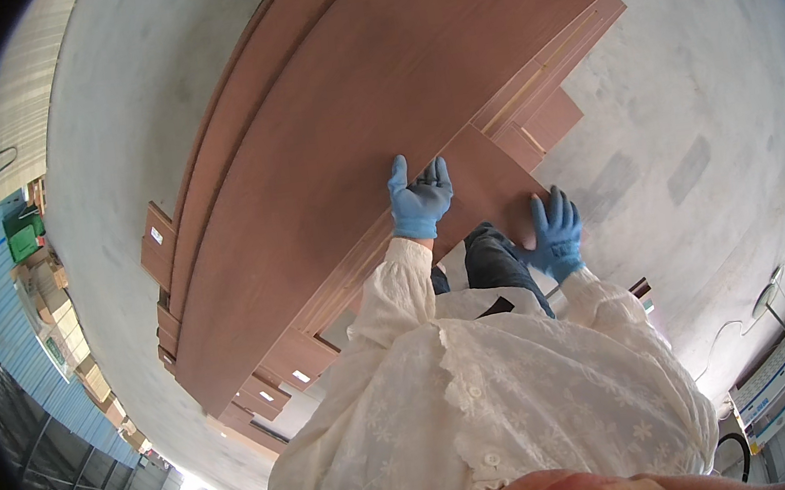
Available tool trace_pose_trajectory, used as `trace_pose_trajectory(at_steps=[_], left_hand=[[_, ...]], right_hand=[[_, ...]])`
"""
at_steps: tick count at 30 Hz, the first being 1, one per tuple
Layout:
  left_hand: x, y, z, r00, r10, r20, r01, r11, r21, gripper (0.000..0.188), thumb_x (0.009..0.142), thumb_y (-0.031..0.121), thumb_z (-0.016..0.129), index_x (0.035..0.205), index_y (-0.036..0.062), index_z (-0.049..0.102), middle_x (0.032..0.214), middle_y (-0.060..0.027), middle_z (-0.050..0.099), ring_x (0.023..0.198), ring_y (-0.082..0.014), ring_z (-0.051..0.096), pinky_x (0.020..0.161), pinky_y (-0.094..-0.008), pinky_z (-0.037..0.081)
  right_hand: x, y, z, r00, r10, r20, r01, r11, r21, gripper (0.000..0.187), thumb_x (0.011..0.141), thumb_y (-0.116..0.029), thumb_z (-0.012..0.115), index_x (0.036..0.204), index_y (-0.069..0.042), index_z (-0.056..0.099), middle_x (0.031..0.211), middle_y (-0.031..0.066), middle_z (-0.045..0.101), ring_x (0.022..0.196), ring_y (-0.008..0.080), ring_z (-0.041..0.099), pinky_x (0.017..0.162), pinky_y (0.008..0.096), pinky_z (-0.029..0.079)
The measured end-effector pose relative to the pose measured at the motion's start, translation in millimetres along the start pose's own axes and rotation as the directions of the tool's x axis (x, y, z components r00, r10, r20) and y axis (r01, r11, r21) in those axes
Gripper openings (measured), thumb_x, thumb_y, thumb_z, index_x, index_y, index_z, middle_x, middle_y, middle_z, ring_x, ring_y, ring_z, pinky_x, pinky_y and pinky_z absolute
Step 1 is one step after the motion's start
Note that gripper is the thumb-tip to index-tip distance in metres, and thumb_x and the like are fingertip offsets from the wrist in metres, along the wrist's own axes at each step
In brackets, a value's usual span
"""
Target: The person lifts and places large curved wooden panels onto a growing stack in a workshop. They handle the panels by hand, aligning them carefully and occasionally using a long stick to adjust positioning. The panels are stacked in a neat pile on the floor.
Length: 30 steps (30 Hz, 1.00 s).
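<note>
A long reddish-brown board (331,145) stretches diagonally in front of me, lying on top of a stack of similar boards. My left hand (420,204), in a blue glove, is at its near edge, thumb raised and some fingers partly curled, with nothing seen in it. Jutting out toward me from beneath the long board is a shorter brown panel (483,180). Beside that panel's right corner is my right hand (556,235), also blue-gloved, its fingers stretched upward and the thumb by the panel edge. Whether the thumb presses on the panel, I cannot tell.
Smaller brown pieces (296,360) with white labels stick out below the stack at the near left, others (549,120) at the right. Grey concrete floor (687,91) surrounds the stack. Cartons and a green bin (22,232) line the far left wall; a standing fan (767,299) is at the right.
</note>
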<state>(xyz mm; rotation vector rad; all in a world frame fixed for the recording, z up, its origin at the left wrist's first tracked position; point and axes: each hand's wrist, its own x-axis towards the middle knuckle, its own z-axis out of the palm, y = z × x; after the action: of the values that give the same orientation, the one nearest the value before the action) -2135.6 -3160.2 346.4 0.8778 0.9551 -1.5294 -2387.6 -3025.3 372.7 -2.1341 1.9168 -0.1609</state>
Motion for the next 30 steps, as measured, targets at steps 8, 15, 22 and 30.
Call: trace_pose_trajectory(at_steps=[8, 15, 22, 30], left_hand=[[12.5, -0.5, -3.8, 0.996, -0.007, -0.084, 0.008, 1.0, 0.008, 0.035, 0.081, 0.021, 0.077, 0.11, 0.0074, 0.065, 0.112, -0.0095, 0.068, 0.104, -0.0286, 0.064, 0.094, -0.0483, 0.052], [24.5, 6.5, 8.2, 0.998, 0.037, -0.057, -0.033, 0.996, 0.078, 0.038, 0.08, 0.024, 0.078, 0.111, 0.0066, 0.065, 0.114, -0.0104, 0.068, 0.108, -0.0294, 0.062, 0.096, -0.0468, 0.051], [15.5, 8.5, 12.0, 1.0, -0.01, -0.017, 0.011, 0.997, 0.081, 0.038, 0.081, 0.021, 0.076, 0.113, 0.0061, 0.064, 0.116, -0.0103, 0.067, 0.109, -0.0298, 0.062, 0.096, -0.0468, 0.052], [17.8, 5.8, 10.8, 0.999, -0.034, -0.042, 0.037, 0.996, 0.081, 0.036, 0.087, 0.02, 0.07, 0.116, 0.0006, 0.061, 0.12, -0.0138, 0.065, 0.114, -0.0335, 0.06, 0.098, -0.0505, 0.052]], right_hand=[[-21.4, 20.7, 36.9, 0.979, 0.202, -0.025, -0.198, 0.973, 0.118, 0.068, 0.077, -0.038, 0.071, 0.132, -0.001, 0.05, 0.132, 0.0218, 0.055, 0.118, 0.0413, 0.054, 0.098, 0.0482, 0.044], [35.3, 15.5, 34.4, 0.836, 0.3, 0.46, -0.519, 0.707, 0.481, 0.054, 0.086, -0.049, 0.061, 0.119, -0.006, 0.063, 0.105, 0.0227, 0.068, 0.103, 0.04, 0.064, 0.088, 0.0448, 0.05], [-0.1, 37.8, 20.0, 0.785, 0.502, 0.362, -0.608, 0.736, 0.298, 0.045, 0.089, -0.048, 0.059, 0.085, -0.003, 0.066, 0.082, 0.0246, 0.065, 0.082, 0.0428, 0.064, 0.07, 0.0473, 0.049], [-152.3, 137.7, -61.9, 0.712, 0.653, 0.256, -0.698, 0.699, 0.157, 0.05, 0.091, -0.048, 0.057, 0.069, -0.003, 0.061, 0.067, 0.0234, 0.06, 0.064, 0.0443, 0.059, 0.059, 0.05, 0.044]])
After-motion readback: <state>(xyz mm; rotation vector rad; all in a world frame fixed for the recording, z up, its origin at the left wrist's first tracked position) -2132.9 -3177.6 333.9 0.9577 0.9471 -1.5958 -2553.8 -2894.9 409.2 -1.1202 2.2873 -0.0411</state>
